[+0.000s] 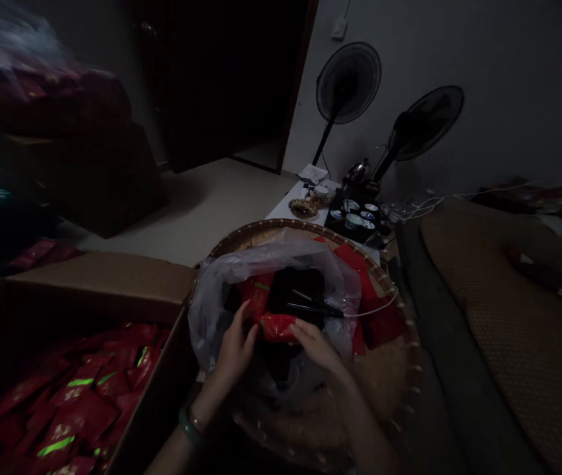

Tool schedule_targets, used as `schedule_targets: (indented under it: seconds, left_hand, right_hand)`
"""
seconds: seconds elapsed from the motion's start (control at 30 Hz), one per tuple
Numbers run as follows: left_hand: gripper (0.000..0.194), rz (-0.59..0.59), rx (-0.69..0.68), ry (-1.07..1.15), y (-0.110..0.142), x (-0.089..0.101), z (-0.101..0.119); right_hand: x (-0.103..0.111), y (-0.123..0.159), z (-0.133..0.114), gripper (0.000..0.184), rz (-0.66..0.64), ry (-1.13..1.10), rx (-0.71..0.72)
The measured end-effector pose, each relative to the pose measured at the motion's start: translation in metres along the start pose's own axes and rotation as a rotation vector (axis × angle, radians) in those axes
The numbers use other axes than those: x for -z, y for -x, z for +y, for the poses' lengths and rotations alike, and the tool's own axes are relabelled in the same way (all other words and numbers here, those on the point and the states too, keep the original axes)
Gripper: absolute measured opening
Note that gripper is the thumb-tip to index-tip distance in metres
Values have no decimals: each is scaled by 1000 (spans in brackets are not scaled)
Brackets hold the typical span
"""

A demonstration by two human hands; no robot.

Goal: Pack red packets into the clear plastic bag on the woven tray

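A small red packet is held between both my hands over a clear plastic bag. My left hand pinches its left end, fingers closed; a green bangle sits on that wrist. My right hand grips the packet's right end. The bag lies in a round woven basket tray with more red packets and a dark object carrying a pen-like stick. The room is very dim.
A cardboard box at lower left holds several red packets. Behind the basket a low white table carries a tea set and kettle. Two standing fans lean by the wall. A mat-covered couch lies right.
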State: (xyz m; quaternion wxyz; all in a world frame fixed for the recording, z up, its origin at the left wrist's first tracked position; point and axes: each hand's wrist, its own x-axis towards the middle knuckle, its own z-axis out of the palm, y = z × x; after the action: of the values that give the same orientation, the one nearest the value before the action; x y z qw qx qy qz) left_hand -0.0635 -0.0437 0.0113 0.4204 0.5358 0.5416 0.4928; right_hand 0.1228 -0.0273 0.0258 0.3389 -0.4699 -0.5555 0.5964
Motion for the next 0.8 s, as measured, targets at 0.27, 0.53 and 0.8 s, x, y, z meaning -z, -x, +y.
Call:
schedule_targets:
  seconds: [0.27, 0.53, 0.8]
  left_hand:
    - [38, -414, -493, -609, -13, -5, 33]
    - [28, -482, -497, -626, -33, 15, 46]
    - [23, -291, -267, -648, -28, 18, 65]
  right_hand:
    - [-6, -10, -7, 19, -44, 520, 101]
    - [-8, -17, -33, 9, 23, 698, 309]
    - [-26, -2, -43, 20, -61, 999, 547]
